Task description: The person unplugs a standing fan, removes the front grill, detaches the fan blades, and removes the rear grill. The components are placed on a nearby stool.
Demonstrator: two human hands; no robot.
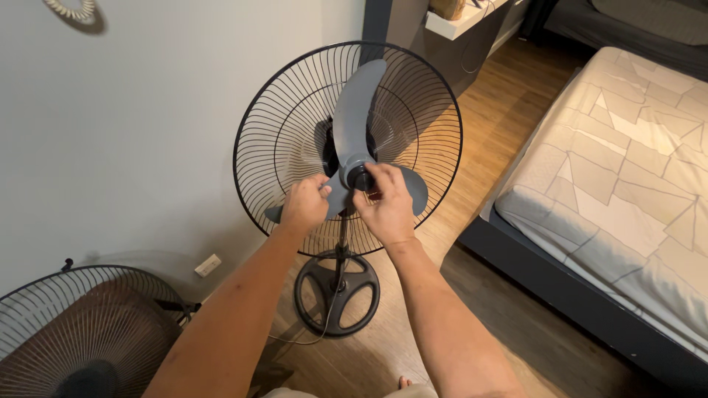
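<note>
A standing fan faces me with its front grille off, showing the black rear wire guard [273, 140] and grey three-blade propeller [352, 110]. My right hand [387, 206] pinches the small black cap [361, 177] at the hub's centre. My left hand [304, 206] grips the lower-left blade beside the hub. Below the hands, the fan's pole drops to a round black base [338, 293] on the wooden floor, with a cable trailing from it.
A detached dusty wire grille [81, 332] leans against the white wall at lower left, near a wall socket [208, 264]. A bed with a patterned beige cover [627, 169] on a dark frame fills the right. A white shelf [457, 22] is at the back.
</note>
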